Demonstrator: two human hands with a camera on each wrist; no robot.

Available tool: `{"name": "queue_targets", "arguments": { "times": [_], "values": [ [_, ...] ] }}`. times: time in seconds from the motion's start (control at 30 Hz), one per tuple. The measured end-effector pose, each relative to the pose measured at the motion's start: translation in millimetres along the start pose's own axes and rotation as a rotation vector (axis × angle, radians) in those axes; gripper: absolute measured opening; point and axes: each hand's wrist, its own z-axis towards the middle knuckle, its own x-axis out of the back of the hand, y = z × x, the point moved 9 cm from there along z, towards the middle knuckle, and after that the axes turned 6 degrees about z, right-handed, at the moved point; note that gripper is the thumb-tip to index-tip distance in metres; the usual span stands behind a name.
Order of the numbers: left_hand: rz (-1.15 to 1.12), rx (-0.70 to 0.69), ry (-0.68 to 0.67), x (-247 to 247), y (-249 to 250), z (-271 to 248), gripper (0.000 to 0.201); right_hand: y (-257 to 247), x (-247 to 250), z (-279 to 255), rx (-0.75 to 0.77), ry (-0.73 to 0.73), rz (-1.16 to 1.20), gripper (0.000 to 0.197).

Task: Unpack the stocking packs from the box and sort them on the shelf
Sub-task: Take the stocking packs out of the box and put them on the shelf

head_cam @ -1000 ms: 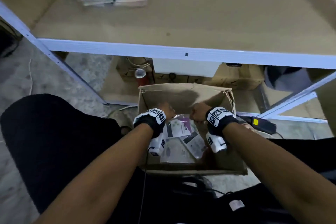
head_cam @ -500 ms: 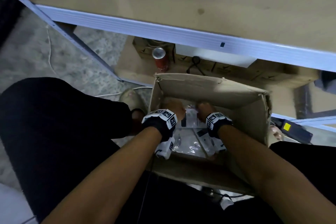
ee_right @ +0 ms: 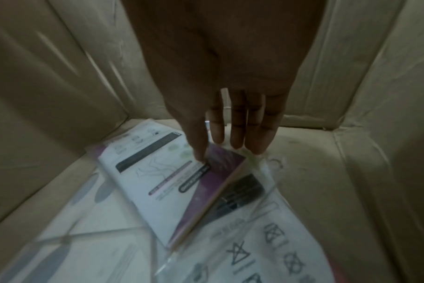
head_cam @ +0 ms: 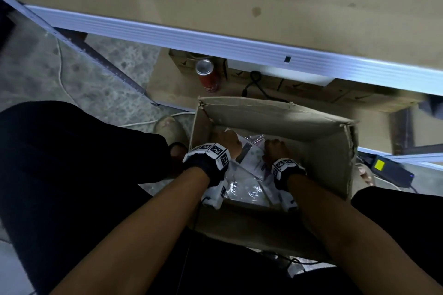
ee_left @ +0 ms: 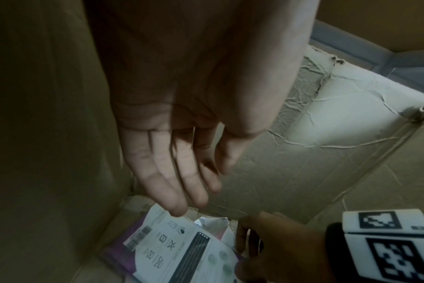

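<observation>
Both hands deeper in box (head_cam: 318, 136) than before; left hand (ee_left: 181, 153) grip released, right hand (ee_right: 230, 114) grip released, touching stocking pack (ee_right: 172, 183).

We see a speckled grey floor (head_cam: 100, 79) w/ a white cable (head_cam: 62, 79) trailing across it. A slotted metal upright (head_cam: 96, 57) runs diagonally. On the low board: a red can (head_cam: 208, 75), upright, beside brown cartons (head_cam: 311, 93) & a black cord (head_cam: 255, 81). Black adapter w/ yellow label (head_cam: 393, 170) at right. Light is dim.
</observation>
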Motion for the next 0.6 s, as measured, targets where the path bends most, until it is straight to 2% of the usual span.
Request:
{"name": "queue_targets", "arguments": {
  "times": [0.1,0.27,0.37,0.43,0.53,0.6],
  "values": [
    [0.043,-0.009,0.013,0,0,0,0.033,1,-3,-1,-0.003,0.024,0.089,0.055],
    [0.030,-0.029,0.003,-2,-2,5,0.036,2,-8,-14,-0.040,-0.008,0.125,0.060],
    [0.042,-0.069,0.040,1,0,9,0.037,21,-13,-22,-0.089,-0.014,0.155,0.063],
    [0.060,-0.077,0.054,0,1,11,0.037,37,-17,-29,-0.139,-0.047,0.114,0.076],
    [0.080,-0.083,0.048,-5,2,15,0.035,56,-30,-45,-0.216,-0.144,0.051,0.113],
    [0.062,-0.085,-0.008,-12,2,18,0.033,61,-41,-54,-0.238,-0.242,0.029,0.112]
  ]
}}
